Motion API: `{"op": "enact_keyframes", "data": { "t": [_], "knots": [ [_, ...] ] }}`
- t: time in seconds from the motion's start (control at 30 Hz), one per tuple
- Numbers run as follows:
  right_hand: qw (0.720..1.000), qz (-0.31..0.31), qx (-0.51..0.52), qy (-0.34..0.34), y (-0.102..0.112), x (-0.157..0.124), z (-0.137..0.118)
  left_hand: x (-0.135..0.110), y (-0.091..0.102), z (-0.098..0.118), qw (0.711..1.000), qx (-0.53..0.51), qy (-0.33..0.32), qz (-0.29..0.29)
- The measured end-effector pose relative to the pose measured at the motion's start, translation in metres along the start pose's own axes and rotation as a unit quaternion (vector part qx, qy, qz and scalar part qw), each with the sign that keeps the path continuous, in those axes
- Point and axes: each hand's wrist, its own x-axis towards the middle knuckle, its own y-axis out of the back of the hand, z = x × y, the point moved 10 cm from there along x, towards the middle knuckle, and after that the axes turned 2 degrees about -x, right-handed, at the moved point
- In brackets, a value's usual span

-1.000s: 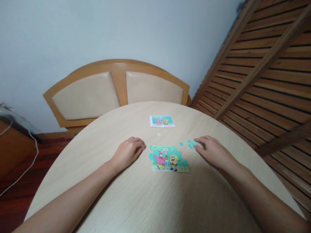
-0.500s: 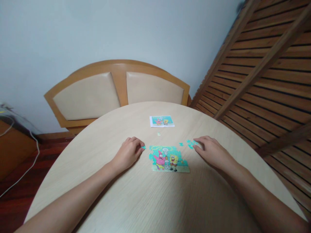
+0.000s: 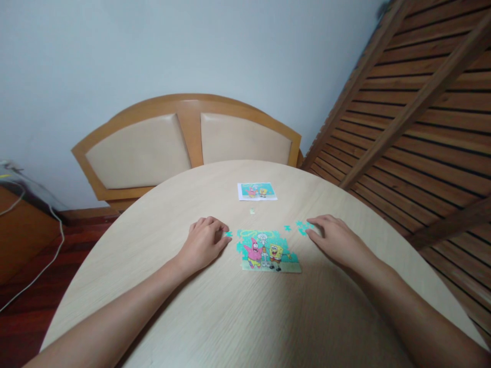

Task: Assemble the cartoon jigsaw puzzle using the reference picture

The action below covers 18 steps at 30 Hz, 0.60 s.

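Observation:
A partly built cartoon jigsaw puzzle [image 3: 268, 250] lies on the round pale wooden table [image 3: 245, 312]. My left hand [image 3: 203, 243] rests curled just left of it, fingertips pinching a small teal puzzle piece [image 3: 228, 234] at the puzzle's upper left edge. My right hand [image 3: 333, 239] lies flat to the right, fingers stretched toward several loose teal pieces [image 3: 301, 227]. One pale loose piece [image 3: 251, 210] lies farther back.
A small reference picture [image 3: 257, 191] of the puzzle lies toward the table's far side. Behind the table stands a wooden bench back with beige padding [image 3: 184, 143]. A slatted wooden frame [image 3: 414, 112] leans at the right. White cables [image 3: 46, 240] run over the floor at left.
My left hand has drawn back slightly, and a teal piece now shows at its fingertips beside the puzzle. The right hand has hardly moved.

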Motion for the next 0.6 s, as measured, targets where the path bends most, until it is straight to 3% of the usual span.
{"op": "enact_keyframes", "data": {
  "t": [0.33,0.6],
  "knots": [
    [1.0,-0.002,0.007,-0.003,-0.001,0.0,0.0,0.003,-0.004,0.005,0.997,-0.07,-0.016,-0.006],
    [1.0,-0.009,0.002,-0.008,-0.003,0.0,0.003,0.003,-0.005,0.01,0.998,-0.041,-0.034,-0.017]
  ]
}}
